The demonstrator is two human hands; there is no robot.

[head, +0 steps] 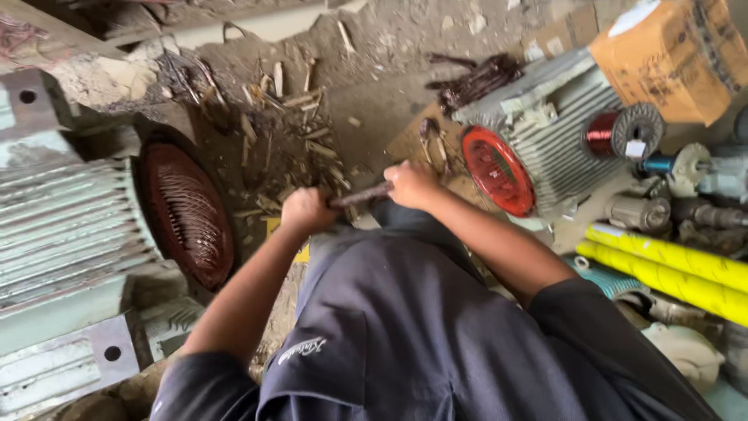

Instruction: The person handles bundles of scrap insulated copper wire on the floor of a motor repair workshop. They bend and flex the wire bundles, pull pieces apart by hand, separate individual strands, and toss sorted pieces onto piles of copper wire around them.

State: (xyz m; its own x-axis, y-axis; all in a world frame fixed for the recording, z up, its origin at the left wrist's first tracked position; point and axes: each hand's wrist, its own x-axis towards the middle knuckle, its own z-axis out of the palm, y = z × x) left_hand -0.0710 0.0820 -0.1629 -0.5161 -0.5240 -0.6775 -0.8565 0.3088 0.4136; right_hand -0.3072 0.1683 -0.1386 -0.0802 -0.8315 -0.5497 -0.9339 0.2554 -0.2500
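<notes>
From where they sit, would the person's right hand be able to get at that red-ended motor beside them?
Probably yes: the right hand is close to the motor with nothing between them, but it now grips a dark rod together with the left hand.

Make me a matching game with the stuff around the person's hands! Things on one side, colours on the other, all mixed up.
Things:
1. Rod gripped by both the left hand and the right hand
2. Long tubes lying at the right
3. Wire spool on the ribbed motor casing
4. Box at the top right

Colours:
A. Yellow
B. Orange-brown
C. Dark rusty brown
D. Coppery red

Pairs: 1-C, 2-A, 3-D, 4-B
</notes>
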